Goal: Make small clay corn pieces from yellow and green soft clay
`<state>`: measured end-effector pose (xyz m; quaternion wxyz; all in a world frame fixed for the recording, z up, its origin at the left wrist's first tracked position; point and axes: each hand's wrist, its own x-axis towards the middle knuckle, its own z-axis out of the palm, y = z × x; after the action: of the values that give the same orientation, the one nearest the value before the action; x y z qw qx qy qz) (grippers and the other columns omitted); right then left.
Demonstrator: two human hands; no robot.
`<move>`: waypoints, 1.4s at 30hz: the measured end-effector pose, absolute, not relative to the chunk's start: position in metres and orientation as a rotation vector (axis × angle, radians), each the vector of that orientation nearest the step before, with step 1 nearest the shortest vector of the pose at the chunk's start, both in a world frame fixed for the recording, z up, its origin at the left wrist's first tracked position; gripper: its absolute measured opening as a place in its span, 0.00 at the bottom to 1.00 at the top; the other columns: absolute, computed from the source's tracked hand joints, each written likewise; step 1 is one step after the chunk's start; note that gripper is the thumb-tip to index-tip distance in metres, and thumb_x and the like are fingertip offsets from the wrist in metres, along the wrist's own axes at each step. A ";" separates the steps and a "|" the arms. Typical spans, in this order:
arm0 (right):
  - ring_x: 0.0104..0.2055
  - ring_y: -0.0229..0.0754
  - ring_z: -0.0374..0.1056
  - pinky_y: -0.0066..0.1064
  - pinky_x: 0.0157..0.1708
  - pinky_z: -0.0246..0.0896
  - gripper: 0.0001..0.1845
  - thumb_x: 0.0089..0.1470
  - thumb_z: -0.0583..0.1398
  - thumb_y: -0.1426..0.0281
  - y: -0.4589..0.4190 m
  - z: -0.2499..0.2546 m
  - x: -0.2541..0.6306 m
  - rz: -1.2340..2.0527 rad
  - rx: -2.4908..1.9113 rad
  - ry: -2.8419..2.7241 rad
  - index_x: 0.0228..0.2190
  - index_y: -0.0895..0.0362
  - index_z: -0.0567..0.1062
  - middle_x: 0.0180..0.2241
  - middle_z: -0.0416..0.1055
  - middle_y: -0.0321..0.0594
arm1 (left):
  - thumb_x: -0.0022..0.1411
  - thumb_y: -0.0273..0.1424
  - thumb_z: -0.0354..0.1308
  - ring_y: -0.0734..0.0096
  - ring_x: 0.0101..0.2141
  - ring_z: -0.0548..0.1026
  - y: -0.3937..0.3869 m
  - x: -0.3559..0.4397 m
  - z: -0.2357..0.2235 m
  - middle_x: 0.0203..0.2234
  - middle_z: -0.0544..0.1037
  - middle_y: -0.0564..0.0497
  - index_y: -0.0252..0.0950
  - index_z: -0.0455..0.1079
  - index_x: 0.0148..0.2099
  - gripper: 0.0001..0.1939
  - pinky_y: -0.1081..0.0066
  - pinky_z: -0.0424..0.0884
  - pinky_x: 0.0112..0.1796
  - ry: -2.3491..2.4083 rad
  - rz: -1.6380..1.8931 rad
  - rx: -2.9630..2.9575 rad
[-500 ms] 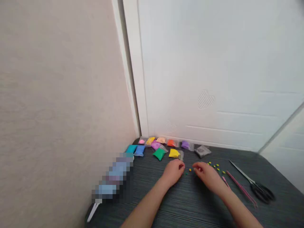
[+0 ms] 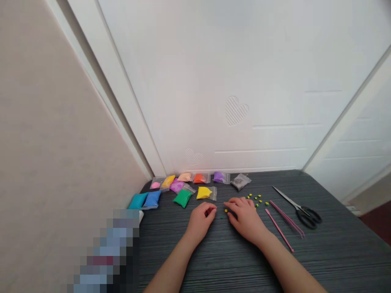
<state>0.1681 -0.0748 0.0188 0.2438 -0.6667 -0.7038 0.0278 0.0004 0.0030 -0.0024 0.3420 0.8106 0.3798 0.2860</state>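
My left hand rests on the dark table with thumb and fingers curled together at the tips; whatever may be between them is hidden. To its right lie a small green ball and a small yellow ball. My right hand is held low over the table, thumb and forefinger apart beside the yellow ball, with no object seen in its grip. Just beyond that hand are several tiny yellow-and-green pieces, some partly hidden by it. A yellow clay packet and a green clay packet lie beyond my left hand.
More colored packets, among them an orange one and a grey one, line the back near the white panel. On the right are a pink stick tool, pink tweezers and black-handled scissors. A blurred-out object stands left.
The view has shifted right and tilted. My right hand has spread its fingers and come closer to the yellow ball. My left hand stays curled beside the balls.
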 end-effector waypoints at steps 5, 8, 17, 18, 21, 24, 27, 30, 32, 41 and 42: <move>0.42 0.44 0.58 0.40 0.42 0.48 0.14 0.50 0.54 0.69 -0.071 0.015 0.166 0.037 -1.829 -1.921 0.40 0.47 0.69 0.39 0.66 0.38 | 0.57 0.33 0.48 0.72 0.28 0.67 0.004 0.001 -0.001 0.27 0.71 0.52 0.36 0.69 0.34 0.10 0.73 0.61 0.31 0.974 0.732 2.085; 0.41 0.43 0.59 0.39 0.41 0.48 0.11 0.50 0.54 0.69 -0.070 0.012 0.167 0.037 -1.810 -1.924 0.36 0.46 0.71 0.37 0.67 0.37 | 0.57 0.33 0.48 0.72 0.28 0.67 0.005 0.001 -0.001 0.27 0.71 0.52 0.36 0.69 0.34 0.09 0.73 0.61 0.31 0.979 0.730 2.088; 0.40 0.41 0.60 0.40 0.43 0.47 0.07 0.51 0.55 0.65 -0.072 0.015 0.165 0.061 -1.753 -1.899 0.33 0.50 0.71 0.36 0.68 0.36 | 0.55 0.34 0.50 0.72 0.28 0.67 0.000 0.001 0.005 0.27 0.72 0.51 0.36 0.70 0.35 0.10 0.73 0.62 0.31 0.948 0.780 2.028; 0.40 0.41 0.60 0.40 0.44 0.47 0.08 0.51 0.55 0.65 -0.073 0.016 0.165 0.060 -1.742 -1.898 0.34 0.50 0.70 0.36 0.68 0.36 | 0.55 0.34 0.51 0.72 0.29 0.68 -0.001 0.000 0.008 0.27 0.72 0.51 0.36 0.71 0.35 0.11 0.72 0.62 0.31 0.932 0.780 2.001; 0.41 0.40 0.60 0.39 0.46 0.46 0.09 0.51 0.55 0.65 -0.077 0.019 0.163 0.042 -1.672 -1.893 0.36 0.50 0.70 0.37 0.68 0.36 | 0.54 0.36 0.52 0.70 0.32 0.69 -0.004 -0.001 0.017 0.30 0.73 0.49 0.35 0.72 0.35 0.12 0.71 0.63 0.35 0.865 0.746 1.866; 0.40 0.39 0.61 0.38 0.45 0.49 0.09 0.51 0.55 0.66 -0.079 0.020 0.162 0.021 -1.575 -1.882 0.36 0.51 0.70 0.36 0.68 0.37 | 0.53 0.37 0.53 0.71 0.31 0.69 -0.006 -0.002 0.024 0.29 0.74 0.50 0.34 0.72 0.35 0.13 0.72 0.62 0.34 0.820 0.659 1.706; 0.39 0.39 0.62 0.36 0.42 0.52 0.09 0.51 0.55 0.67 -0.080 0.021 0.160 0.023 -1.509 -1.879 0.36 0.52 0.71 0.35 0.69 0.38 | 0.52 0.39 0.54 0.77 0.23 0.63 -0.009 -0.002 0.024 0.22 0.70 0.53 0.33 0.72 0.35 0.14 0.76 0.58 0.24 0.788 0.582 1.557; 0.37 0.39 0.62 0.34 0.40 0.55 0.08 0.51 0.55 0.67 -0.082 0.020 0.157 0.042 -1.472 -1.877 0.35 0.53 0.71 0.33 0.69 0.39 | 0.51 0.39 0.56 0.81 0.19 0.57 -0.011 -0.001 0.019 0.18 0.64 0.55 0.32 0.71 0.35 0.15 0.78 0.51 0.20 0.764 0.546 1.406; 0.37 0.39 0.62 0.34 0.39 0.56 0.08 0.51 0.55 0.66 -0.083 0.020 0.155 0.062 -1.465 -1.876 0.35 0.53 0.71 0.33 0.69 0.39 | 0.50 0.38 0.57 0.83 0.18 0.56 -0.011 0.000 0.015 0.17 0.62 0.56 0.31 0.70 0.34 0.14 0.78 0.48 0.19 0.747 0.532 1.322; 0.37 0.39 0.63 0.35 0.39 0.58 0.10 0.51 0.55 0.68 -0.085 0.022 0.156 -0.017 -1.412 -1.847 0.38 0.53 0.70 0.34 0.69 0.40 | 0.49 0.36 0.59 0.84 0.18 0.54 -0.009 -0.001 0.017 0.16 0.61 0.57 0.30 0.68 0.31 0.13 0.78 0.43 0.18 0.690 0.536 1.144; 0.37 0.39 0.63 0.35 0.39 0.58 0.10 0.51 0.55 0.69 -0.085 0.022 0.156 -0.020 -1.409 -1.858 0.37 0.53 0.70 0.34 0.69 0.40 | 0.49 0.36 0.59 0.84 0.17 0.54 -0.009 0.000 0.017 0.16 0.61 0.57 0.30 0.68 0.31 0.13 0.78 0.43 0.17 0.688 0.539 1.142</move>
<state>0.1558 -0.0852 0.0220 0.3941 -0.5553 -0.7323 -0.0078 -0.0004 -0.0094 0.0166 0.7525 0.5230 0.3152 0.2467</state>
